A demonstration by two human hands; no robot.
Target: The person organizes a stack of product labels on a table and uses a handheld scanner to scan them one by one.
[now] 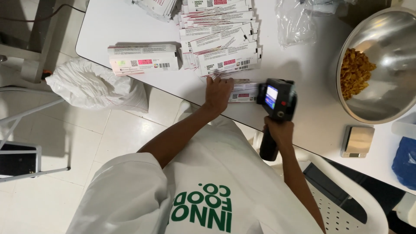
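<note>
Two hands work at the near edge of a white tabletop. The left hand lies flat with fingers spread, pressing down on a white printed pouch that rests near the tabletop's edge. The right hand is wrapped tight around the grip of a black handheld printer, whose head with a small lit screen sits against the right end of that pouch. Just beyond, a fanned stack of pouches spreads across the tabletop, and a separate small bundle of pouches lies to its left. To the right stands a large steel bowl holding golden flakes, with a small digital scale near its front. A white plastic bag sits on the floor below the tabletop's left edge.
</note>
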